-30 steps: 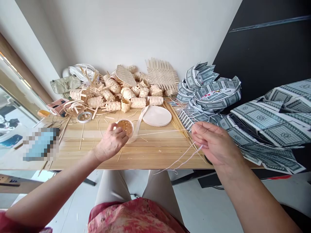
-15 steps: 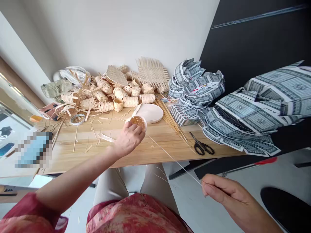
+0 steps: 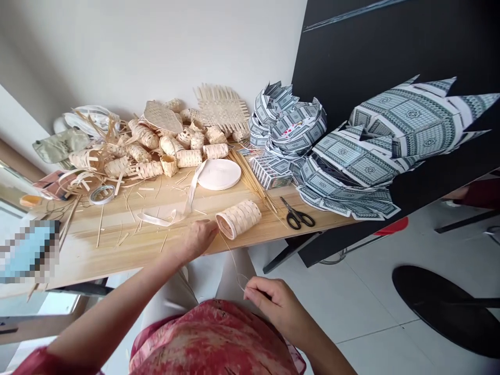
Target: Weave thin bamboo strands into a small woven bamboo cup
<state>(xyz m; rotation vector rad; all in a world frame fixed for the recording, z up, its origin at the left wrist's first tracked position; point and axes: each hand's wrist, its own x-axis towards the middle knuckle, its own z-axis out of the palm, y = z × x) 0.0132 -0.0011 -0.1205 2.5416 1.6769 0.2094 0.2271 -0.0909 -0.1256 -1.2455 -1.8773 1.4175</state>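
So we steady the woven bamboo tube (image 3: 238,220) on the near edge of the wooden table (image 3: 94,260) with our left hand (image 3: 198,239), our right hand (image 3: 269,301) pinches a thin strand (image 3: 231,258) narrowly, and this threading step, we judge, calls for drawing that strand taut.

Pixelated obj (image 3: 29,245) near L edge, can't ID.

A woven bamboo cylinder (image 3: 238,220) lies on the tabletop (image 3: 117,229): ribbon roll (image 3: 219,174) at 12 o'clock, card folds (image 3: 289,125) at 1, scissors (image 3: 297,219) at 3, bamboo basket heap (image 3: 144,151) at 10. Left hand (image 3: 199,238) touches it at 9; right hand (image 3: 269,304), off the tabletop, lies at 6.
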